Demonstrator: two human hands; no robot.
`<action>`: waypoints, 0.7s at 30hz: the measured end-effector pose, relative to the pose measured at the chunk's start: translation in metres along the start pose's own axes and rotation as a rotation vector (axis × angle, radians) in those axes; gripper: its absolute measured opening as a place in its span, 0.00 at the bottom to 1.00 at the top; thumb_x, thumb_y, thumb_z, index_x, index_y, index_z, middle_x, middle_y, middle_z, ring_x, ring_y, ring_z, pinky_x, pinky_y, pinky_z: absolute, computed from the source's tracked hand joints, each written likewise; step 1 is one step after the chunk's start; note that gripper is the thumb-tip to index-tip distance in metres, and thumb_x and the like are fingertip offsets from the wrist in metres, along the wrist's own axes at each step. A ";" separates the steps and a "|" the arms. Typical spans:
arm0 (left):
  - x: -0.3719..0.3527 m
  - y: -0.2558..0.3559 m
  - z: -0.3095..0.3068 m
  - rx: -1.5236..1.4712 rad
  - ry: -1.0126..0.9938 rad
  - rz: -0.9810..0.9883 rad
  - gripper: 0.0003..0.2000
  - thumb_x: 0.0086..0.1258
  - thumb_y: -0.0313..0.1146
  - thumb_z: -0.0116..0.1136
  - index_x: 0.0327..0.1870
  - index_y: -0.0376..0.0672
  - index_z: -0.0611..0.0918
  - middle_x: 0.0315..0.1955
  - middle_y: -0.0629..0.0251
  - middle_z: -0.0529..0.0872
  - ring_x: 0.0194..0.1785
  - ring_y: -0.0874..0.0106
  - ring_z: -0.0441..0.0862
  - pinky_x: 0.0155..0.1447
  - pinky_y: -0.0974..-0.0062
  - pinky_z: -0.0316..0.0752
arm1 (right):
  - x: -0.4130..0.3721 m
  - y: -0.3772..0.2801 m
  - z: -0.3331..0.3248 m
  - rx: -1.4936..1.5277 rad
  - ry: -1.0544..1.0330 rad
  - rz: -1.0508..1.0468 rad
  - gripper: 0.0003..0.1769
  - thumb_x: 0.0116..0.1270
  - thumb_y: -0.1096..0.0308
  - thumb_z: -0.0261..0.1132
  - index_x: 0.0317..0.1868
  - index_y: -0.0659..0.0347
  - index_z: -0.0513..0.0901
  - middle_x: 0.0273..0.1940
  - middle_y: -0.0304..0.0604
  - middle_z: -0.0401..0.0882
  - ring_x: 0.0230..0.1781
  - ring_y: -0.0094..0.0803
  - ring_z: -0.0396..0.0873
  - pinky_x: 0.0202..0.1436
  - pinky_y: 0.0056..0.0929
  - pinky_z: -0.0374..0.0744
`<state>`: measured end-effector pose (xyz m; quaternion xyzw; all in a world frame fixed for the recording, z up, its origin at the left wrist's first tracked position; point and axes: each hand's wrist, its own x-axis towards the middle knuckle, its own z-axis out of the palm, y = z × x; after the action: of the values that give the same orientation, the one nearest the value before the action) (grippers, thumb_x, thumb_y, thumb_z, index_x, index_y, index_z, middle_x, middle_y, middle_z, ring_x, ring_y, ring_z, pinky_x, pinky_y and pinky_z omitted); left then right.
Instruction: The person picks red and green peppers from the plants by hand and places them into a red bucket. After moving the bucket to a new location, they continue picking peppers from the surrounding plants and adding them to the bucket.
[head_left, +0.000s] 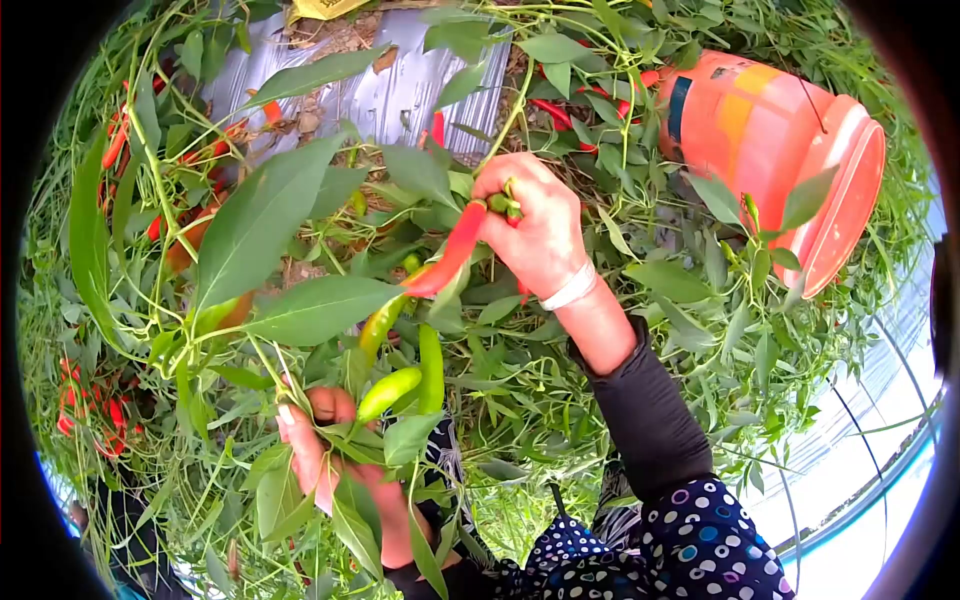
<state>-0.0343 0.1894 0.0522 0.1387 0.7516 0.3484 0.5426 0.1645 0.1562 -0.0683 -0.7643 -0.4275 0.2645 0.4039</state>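
My right hand (535, 225) is closed at the stem end of a red chili pepper (452, 252), which points down and to the left. Small green stems show between thumb and fingers. Lower down, my left hand (308, 458) is closed around a branch of the pepper plant (283, 385), partly covered by leaves. Just beside it hang two light green peppers, a short one (388, 394) and a longer one (431, 368). A yellow-green pepper (379, 328) hangs directly below the red one's tip.
An orange-red plastic bucket (750, 130) lies tilted among the plants at upper right. Silver plastic sheeting (375, 100) covers the soil at the top. Several red peppers (105, 410) hang at the left. Big leaves (265, 220) stand close in front. Dark clothing (140, 545) shows at lower left.
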 end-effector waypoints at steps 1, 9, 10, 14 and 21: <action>-0.001 0.000 0.001 0.011 0.006 0.013 0.15 0.70 0.46 0.47 0.33 0.43 0.69 0.22 0.71 0.64 0.25 0.80 0.62 0.26 0.83 0.58 | -0.005 -0.005 -0.008 0.013 -0.068 -0.007 0.12 0.42 0.78 0.65 0.30 0.60 0.75 0.32 0.44 0.75 0.31 0.41 0.77 0.33 0.32 0.76; -0.001 0.000 0.008 -0.016 -0.043 -0.011 0.15 0.69 0.46 0.50 0.32 0.42 0.70 0.22 0.72 0.65 0.24 0.80 0.61 0.27 0.83 0.57 | -0.033 -0.055 -0.143 0.280 -0.142 0.030 0.08 0.50 0.71 0.66 0.32 0.61 0.78 0.36 0.42 0.78 0.33 0.29 0.76 0.36 0.27 0.77; -0.002 -0.001 0.009 -0.010 -0.010 0.002 0.15 0.68 0.46 0.50 0.32 0.42 0.70 0.22 0.72 0.65 0.24 0.81 0.61 0.27 0.83 0.57 | -0.030 -0.061 -0.180 0.206 0.047 0.127 0.10 0.53 0.70 0.65 0.37 0.61 0.77 0.39 0.43 0.77 0.26 0.23 0.73 0.30 0.19 0.74; -0.010 0.008 0.015 -0.009 -0.021 -0.052 0.15 0.69 0.47 0.51 0.33 0.43 0.69 0.23 0.72 0.66 0.25 0.81 0.62 0.28 0.83 0.57 | -0.005 -0.050 -0.370 -0.040 0.351 0.353 0.15 0.66 0.66 0.57 0.50 0.64 0.76 0.39 0.40 0.76 0.18 0.14 0.58 0.21 0.12 0.57; -0.001 0.000 0.001 -0.102 -0.145 -0.029 0.13 0.69 0.43 0.52 0.37 0.42 0.70 0.28 0.71 0.68 0.31 0.79 0.66 0.36 0.81 0.66 | -0.001 0.033 -0.523 -1.108 0.167 0.548 0.32 0.59 0.58 0.63 0.64 0.56 0.66 0.54 0.47 0.75 0.54 0.33 0.73 0.58 0.29 0.69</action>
<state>-0.0329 0.1890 0.0529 0.1247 0.6936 0.3674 0.6069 0.5705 -0.0598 0.1836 -0.9604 -0.2564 0.0367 -0.1031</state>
